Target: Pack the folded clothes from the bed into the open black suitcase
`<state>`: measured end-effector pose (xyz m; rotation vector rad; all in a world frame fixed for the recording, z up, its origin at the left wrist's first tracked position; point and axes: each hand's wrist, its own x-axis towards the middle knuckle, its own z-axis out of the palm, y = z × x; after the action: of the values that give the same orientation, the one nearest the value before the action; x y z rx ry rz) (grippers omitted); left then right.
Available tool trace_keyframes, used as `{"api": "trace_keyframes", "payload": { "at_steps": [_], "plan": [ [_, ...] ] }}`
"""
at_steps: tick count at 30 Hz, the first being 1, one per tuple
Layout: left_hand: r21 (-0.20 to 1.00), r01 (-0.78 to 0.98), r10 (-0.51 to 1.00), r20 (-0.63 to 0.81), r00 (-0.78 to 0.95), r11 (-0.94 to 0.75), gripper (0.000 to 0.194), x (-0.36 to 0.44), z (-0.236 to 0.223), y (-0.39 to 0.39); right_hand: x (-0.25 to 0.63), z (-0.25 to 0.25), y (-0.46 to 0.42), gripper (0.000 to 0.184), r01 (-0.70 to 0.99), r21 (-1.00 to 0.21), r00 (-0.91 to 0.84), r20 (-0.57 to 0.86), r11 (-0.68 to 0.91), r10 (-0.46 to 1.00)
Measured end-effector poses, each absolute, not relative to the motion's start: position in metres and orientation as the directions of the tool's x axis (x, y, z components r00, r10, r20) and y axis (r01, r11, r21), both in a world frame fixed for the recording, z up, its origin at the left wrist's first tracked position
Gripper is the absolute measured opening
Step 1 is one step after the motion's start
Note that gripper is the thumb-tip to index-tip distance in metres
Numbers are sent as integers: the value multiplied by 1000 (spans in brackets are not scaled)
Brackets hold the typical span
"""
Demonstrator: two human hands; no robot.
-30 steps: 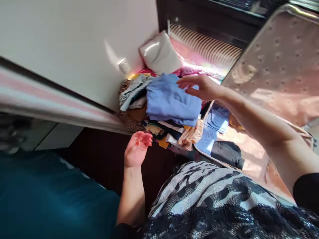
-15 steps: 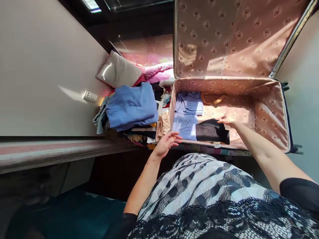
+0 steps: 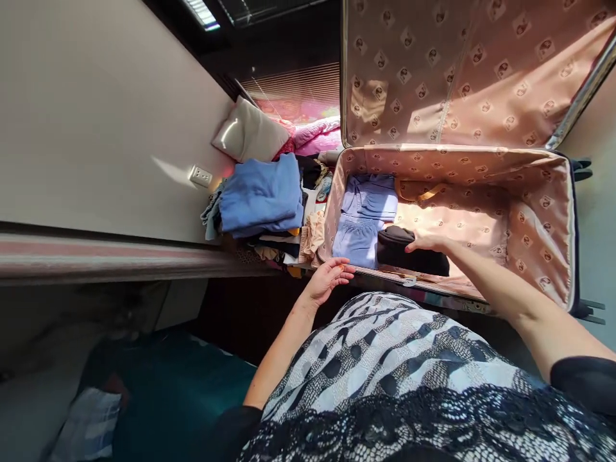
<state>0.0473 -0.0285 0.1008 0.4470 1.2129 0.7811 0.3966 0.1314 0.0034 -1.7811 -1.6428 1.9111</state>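
Observation:
An open suitcase (image 3: 524, 295) with pink patterned lining holds folded clothes along its left side. My right hand (image 3: 427, 242) is closed on the edge of a black folded garment (image 3: 414, 258), which is lifted and rolled up at its back. Left of it lie folded blue shorts (image 3: 357, 242), with a second folded blue garment (image 3: 369, 196) behind them. Beside the suitcase's front left corner, my left hand (image 3: 330, 280) hovers with fingers loosely stretched and nothing visible in it.
A heap of clothes topped by a blue garment (image 3: 262, 196) stands left of the suitcase. Behind it are a pale cushion (image 3: 253, 131) and pink bedding (image 3: 317, 133). The suitcase lid (image 3: 471, 77) stands upright at the back. An orange strap (image 3: 430, 192) lies inside.
The black garment lay flat; its back edge is now raised and folded toward me by my right hand. My left hand has stayed near the suitcase corner. The view has shifted slightly.

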Motion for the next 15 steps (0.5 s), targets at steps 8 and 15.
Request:
{"api": "trace_keyframes", "payload": {
  "at_steps": [8, 15],
  "plan": [
    [752, -408, 854, -479, 202, 518, 77, 76, 114, -20, 382, 116, 141, 74, 117, -885, -416, -456, -450, 787],
    [788, -570, 917, -373, -143, 231, 83, 72, 129, -20, 239, 122, 64, 91, -96, -898, -475, -338, -430, 812]
  ]
}}
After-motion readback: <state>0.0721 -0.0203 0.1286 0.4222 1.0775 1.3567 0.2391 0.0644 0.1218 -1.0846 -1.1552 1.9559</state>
